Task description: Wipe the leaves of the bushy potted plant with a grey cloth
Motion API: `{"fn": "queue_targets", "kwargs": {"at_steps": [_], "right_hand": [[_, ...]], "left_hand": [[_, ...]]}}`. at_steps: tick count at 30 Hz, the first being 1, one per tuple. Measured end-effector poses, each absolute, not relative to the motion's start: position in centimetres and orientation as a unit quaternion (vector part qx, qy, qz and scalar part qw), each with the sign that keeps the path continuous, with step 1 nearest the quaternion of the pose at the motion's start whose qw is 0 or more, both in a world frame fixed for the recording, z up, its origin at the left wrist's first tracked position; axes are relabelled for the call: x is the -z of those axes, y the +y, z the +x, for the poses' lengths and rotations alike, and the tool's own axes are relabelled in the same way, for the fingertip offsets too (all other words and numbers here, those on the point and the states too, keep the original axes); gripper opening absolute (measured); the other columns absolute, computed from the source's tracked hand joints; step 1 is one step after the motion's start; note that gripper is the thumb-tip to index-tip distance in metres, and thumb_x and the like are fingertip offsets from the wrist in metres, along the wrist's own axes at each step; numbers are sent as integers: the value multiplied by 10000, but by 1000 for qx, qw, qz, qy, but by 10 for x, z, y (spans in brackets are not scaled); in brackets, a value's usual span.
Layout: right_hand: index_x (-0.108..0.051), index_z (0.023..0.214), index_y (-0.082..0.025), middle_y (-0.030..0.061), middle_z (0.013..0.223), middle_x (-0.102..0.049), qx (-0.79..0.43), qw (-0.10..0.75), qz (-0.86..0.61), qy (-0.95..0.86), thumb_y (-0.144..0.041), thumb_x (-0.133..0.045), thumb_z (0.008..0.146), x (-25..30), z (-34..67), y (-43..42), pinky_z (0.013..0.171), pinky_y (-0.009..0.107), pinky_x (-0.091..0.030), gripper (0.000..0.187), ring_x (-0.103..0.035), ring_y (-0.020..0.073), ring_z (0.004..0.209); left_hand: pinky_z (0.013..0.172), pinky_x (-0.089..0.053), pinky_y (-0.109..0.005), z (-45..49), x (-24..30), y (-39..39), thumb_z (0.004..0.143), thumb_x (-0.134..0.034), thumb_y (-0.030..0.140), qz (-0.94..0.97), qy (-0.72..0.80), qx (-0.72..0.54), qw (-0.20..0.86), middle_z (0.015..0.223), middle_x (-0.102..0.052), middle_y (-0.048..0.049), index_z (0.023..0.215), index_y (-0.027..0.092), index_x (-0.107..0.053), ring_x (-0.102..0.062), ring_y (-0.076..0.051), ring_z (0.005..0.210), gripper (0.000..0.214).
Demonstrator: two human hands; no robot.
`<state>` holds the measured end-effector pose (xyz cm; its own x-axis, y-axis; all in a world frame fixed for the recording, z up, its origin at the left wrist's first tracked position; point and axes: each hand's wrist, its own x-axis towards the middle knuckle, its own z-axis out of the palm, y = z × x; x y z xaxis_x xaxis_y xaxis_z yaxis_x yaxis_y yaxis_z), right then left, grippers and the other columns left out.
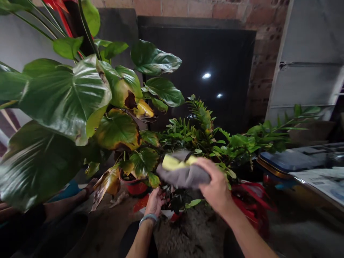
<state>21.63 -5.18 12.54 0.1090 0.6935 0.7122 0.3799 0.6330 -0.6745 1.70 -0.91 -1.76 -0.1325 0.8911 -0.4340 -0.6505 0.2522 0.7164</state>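
My right hand (215, 181) is closed round a grey and yellow cloth (182, 177), which is raised over the low plants and slightly blurred. My left hand (155, 203), with a pale bangle (148, 218) on the wrist, is lower down beside dark foliage (176, 200). Its fingers are curled together, and what they pinch is hidden. Left of it stands a red pot (137, 187) beneath the large-leaved plant (67, 96), some of whose leaves are yellow and brown. A bushy green plant (204, 132) is behind the cloth.
A red plastic bag (252, 204) lies right of my right forearm. Farther right is a table with a blue-lidded box (282, 161) and papers (322, 179). Another person's leg (67, 202) shows at left. Dark panels (199, 64) lean against the brick wall (215, 9).
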Motion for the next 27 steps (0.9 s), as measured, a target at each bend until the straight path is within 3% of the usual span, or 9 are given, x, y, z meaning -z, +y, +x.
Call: {"fn": "queue_targets", "kwargs": {"at_steps": [2, 4, 8, 11, 14, 17, 19, 25, 27], "right_hand": [[-741, 968, -270, 77, 1100, -710, -39, 666, -429, -609, -98, -575, 644, -147, 230, -18, 1008, 454, -423, 403, -596, 291, 1090], [-748, 930, -242, 95, 1083, -712, -13, 640, -463, -613, -96, -573, 633, -139, 236, 3, 989, 474, -433, 374, -597, 303, 1070], [-768, 850, -250, 71, 980, -746, -110, 490, -530, -683, -1, -479, 492, -70, 238, -20, 896, 468, -486, 523, -645, 296, 938], [-778, 813, -285, 41, 930, -761, -207, 460, -526, -685, -2, -452, 444, -50, 247, -59, 862, 446, -504, 569, -669, 291, 901], [-777, 833, -297, 29, 968, -757, -212, 533, -483, -662, -23, -477, 470, -86, 257, -62, 918, 432, -484, 545, -664, 285, 956], [-763, 910, -256, 71, 1054, -728, -100, 639, -470, -600, -90, -573, 556, -133, 257, -24, 983, 447, -441, 435, -631, 296, 1031], [-752, 918, -219, 103, 1061, -717, -60, 654, -493, -571, -112, -604, 566, -140, 250, 0, 978, 457, -443, 397, -623, 308, 1036], [-756, 862, -224, 73, 943, -752, -180, 451, -584, -650, -31, -501, 494, -68, 231, -39, 853, 398, -510, 487, -676, 276, 911], [-755, 872, -238, 52, 918, -756, -227, 419, -575, -665, -44, -485, 489, -65, 237, -63, 824, 370, -518, 507, -683, 261, 889]], "left_hand": [[535, -477, -276, 24, 15, -6, 739, -702, 278, 157, 446, -591, 654, 673, -658, -7, 780, 182, -568, -606, -152, 560, 170], [524, -476, -276, 28, 15, -5, 701, -733, 302, 191, 437, -575, 664, 700, -673, -12, 820, 187, -571, -611, -154, 552, 231], [515, -475, -265, 27, 20, -5, 693, -734, 318, 222, 440, -553, 672, 691, -675, 10, 1058, 199, -584, -624, -157, 544, 413], [513, -465, -246, 24, 24, -3, 645, -763, 247, 213, 444, -559, 667, 609, -653, 27, 1052, 180, -605, -599, -139, 508, 442], [515, -463, -252, 24, 23, -3, 616, -774, 211, 216, 442, -559, 667, 612, -678, 6, 983, 164, -636, -584, -131, 486, 395], [540, -468, -262, 27, 19, -5, 613, -777, 206, 220, 441, -556, 670, 645, -704, -19, 952, 163, -652, -612, -143, 520, 363], [546, -468, -269, 29, 18, -6, 607, -780, 205, 218, 440, -558, 669, 655, -711, -35, 933, 156, -656, -623, -155, 541, 352], [542, -472, -282, 27, 22, -3, 582, -803, 201, 210, 446, -570, 657, 632, -694, -21, 875, 143, -680, -598, -149, 519, 323], [554, -478, -280, 25, 23, -3, 593, -793, 186, 204, 448, -574, 655, 647, -703, -29, 854, 143, -689, -622, -161, 554, 284]]}}
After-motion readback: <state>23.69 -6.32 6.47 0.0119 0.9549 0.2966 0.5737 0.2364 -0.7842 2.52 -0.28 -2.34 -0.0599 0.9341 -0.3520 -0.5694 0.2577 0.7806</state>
